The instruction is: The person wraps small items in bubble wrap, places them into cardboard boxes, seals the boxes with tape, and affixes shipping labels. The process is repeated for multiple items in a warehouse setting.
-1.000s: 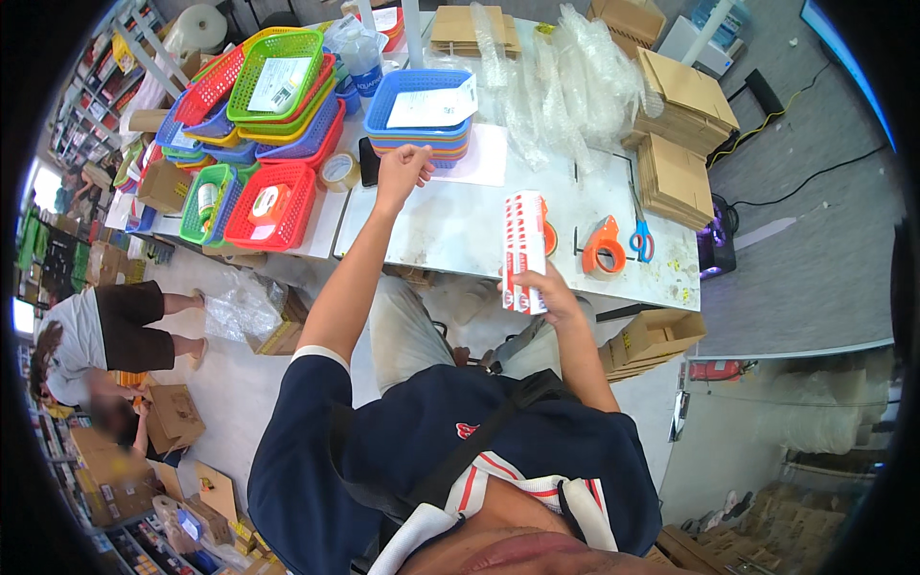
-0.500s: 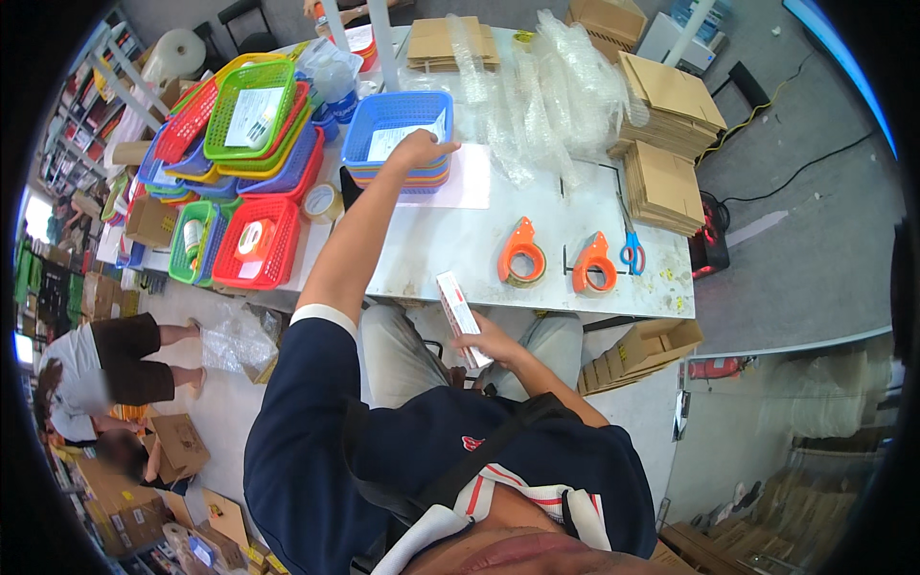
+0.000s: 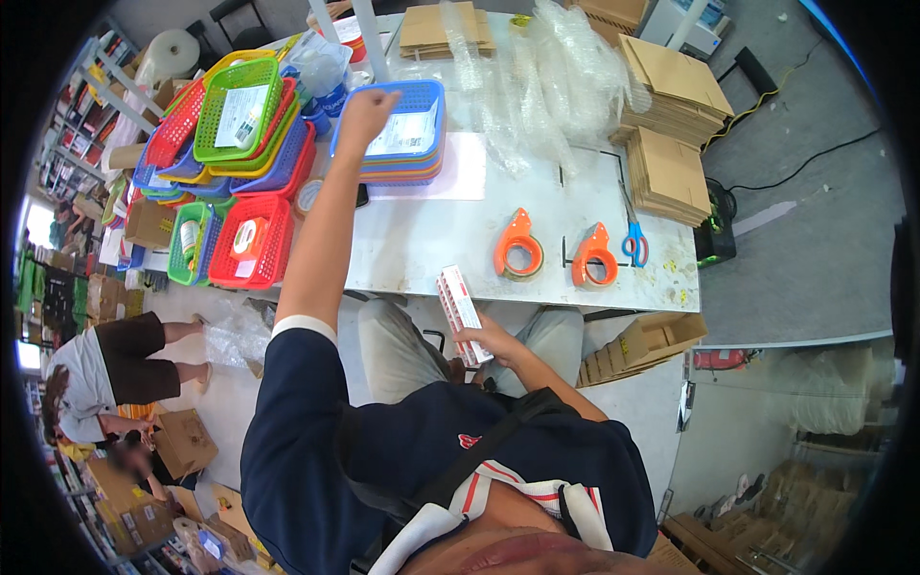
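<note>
My left hand (image 3: 367, 119) is over the left side of a blue basket (image 3: 417, 91), the top one of a stack. Its fingers look curled, and whatever they may hold is hidden. A white printed sheet (image 3: 406, 134) lies inside that basket. Low in front of my lap, my right hand (image 3: 494, 338) grips a slim white box with red markings (image 3: 459, 305), tilted upward near the table's front edge.
Piled coloured baskets (image 3: 233, 110) crowd the table's left side. Two orange tape dispensers (image 3: 518, 251) and scissors (image 3: 633, 244) lie on the right. Bubble wrap (image 3: 575, 81) and flat cardboard (image 3: 668, 177) occupy the back right. A person (image 3: 105, 369) stands at left.
My left hand has moved from the basket's right side to its left, uncovering more of the sheet. The box in my right hand has turned, showing a broader face.
</note>
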`<state>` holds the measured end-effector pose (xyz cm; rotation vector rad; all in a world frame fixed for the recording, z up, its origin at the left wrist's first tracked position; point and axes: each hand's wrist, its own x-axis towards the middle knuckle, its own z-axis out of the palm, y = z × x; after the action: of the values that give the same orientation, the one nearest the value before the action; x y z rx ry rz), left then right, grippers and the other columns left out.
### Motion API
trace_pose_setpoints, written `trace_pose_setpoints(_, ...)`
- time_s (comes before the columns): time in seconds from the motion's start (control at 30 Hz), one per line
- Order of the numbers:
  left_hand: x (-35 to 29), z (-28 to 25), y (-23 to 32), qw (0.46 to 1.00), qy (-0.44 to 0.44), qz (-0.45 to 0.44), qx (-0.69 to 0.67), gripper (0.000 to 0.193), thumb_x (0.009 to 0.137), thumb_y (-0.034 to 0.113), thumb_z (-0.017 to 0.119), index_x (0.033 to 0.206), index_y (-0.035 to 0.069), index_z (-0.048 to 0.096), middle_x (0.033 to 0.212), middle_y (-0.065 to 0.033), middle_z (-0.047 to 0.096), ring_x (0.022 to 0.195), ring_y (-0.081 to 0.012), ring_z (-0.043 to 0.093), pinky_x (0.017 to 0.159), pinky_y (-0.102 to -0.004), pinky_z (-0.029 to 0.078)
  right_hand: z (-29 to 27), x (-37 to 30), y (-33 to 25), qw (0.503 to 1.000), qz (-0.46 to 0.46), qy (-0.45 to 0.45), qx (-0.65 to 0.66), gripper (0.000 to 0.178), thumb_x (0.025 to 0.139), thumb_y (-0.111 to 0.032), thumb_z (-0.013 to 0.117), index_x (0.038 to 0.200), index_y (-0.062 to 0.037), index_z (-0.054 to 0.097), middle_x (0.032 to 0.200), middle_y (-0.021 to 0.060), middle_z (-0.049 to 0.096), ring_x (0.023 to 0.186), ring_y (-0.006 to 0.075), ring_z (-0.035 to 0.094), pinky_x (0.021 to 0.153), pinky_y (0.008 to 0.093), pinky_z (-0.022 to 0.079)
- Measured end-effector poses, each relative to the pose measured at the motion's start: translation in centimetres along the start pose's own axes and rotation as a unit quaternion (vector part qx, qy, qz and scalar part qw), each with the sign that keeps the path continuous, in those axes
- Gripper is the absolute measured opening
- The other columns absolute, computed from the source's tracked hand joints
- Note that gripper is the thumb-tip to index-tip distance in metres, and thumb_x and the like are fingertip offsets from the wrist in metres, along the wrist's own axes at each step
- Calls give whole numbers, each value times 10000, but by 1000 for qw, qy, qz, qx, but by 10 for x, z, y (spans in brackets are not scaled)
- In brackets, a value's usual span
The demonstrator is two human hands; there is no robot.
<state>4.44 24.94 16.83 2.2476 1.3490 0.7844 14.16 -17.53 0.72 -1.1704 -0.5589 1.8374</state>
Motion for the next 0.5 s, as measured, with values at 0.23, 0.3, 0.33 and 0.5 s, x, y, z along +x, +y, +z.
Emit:
trace_pose_setpoints(0.23,-30,91,18,988,-124,-31,89,606,827,541,730,997,-40,747,1019,-267,720,985,-408,698,891,-451,539,-5,7,5,1000,-5,-23,-21,456,833,-138,765,1210,-28,532,923,53,610,711,137,651,638,291,540)
trace_pose_setpoints(0.3,-47,87,27,998,-21,-17,64,355,786,355,786,814,5,733,877,-197,743,814,-351,721,779,-410,564,-9,5,8,1000,-10,-18,-17,448,835,-136,762,1206,-30,534,911,51,615,711,135,652,631,290,537)
trace_pose_setpoints(0.33,-48,84,29,998,-21,-20,47,352,790,354,779,822,8,728,856,-189,744,812,-358,721,782,-423,566,-13,5,9,1000,-7,-16,-11,445,836,-135,761,1205,-29,535,909,50,618,711,134,653,628,289,536)
trace_pose_setpoints(0.5,-37,52,5,989,-1,-77,-129,364,837,333,735,780,-21,675,739,-164,730,707,-336,720,725,-447,566,-21,7,3,999,-17,-12,-25,475,828,-118,751,1240,-27,533,932,49,623,715,135,660,627,287,539)
